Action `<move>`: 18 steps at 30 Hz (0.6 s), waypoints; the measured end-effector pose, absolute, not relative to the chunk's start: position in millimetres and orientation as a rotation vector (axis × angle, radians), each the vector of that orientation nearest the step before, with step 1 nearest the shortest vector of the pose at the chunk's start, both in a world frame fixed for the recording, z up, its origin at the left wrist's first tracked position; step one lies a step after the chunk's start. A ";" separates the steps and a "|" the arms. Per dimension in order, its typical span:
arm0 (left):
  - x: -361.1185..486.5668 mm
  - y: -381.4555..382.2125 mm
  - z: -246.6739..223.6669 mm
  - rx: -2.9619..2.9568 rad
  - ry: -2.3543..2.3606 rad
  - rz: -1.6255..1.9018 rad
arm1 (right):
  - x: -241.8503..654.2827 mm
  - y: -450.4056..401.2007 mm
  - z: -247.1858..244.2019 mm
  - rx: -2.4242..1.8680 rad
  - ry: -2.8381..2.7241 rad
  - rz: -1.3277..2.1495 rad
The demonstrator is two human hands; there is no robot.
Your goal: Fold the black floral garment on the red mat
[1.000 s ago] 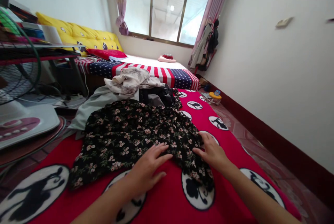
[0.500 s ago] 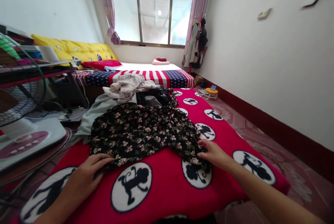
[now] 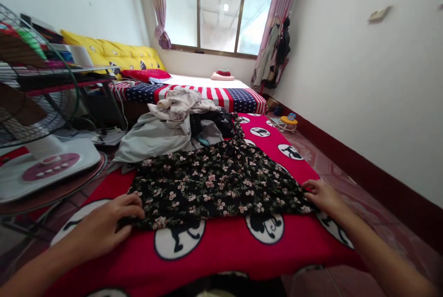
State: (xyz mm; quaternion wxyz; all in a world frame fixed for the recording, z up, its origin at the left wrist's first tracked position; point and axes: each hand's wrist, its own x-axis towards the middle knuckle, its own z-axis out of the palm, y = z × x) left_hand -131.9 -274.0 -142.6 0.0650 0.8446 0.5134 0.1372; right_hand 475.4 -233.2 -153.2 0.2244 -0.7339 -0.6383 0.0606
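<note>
A black garment (image 3: 214, 181) with a small pink flower print lies spread on the red cloth (image 3: 228, 251) with its round monkey pictures. Its near left corner is between the curled fingers and thumb of my left hand (image 3: 112, 223). Over at the right corner, my right hand (image 3: 325, 197) pinches the hem, which is drawn fairly straight between both hands. Behind the garment is a heap of clothes: a pale grey piece (image 3: 155, 135), a cream patterned piece (image 3: 180, 103) and a black piece (image 3: 223, 121).
An electric fan (image 3: 55, 163) stands on a round stool at the left, beside a cluttered desk. Beyond the heap is a bed (image 3: 221, 98) with a striped and starred cover. A small yellow stool (image 3: 289, 120) is on the tiled floor by the right wall.
My right hand has moved right with the garment's corner, so the bunched hem is now stretched wider and straighter. My left hand stays at the left corner. The view has shifted slightly.
</note>
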 end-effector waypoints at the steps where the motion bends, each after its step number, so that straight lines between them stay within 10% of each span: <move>1: -131.8 -275.1 -138.8 2.507 1.504 0.363 | 467.7 -234.6 -153.7 -1.990 -1.789 0.005; 18: -93.9 -193.5 -159.0 2.463 1.492 0.549 | 370.9 -203.8 -168.5 -1.616 -2.120 0.176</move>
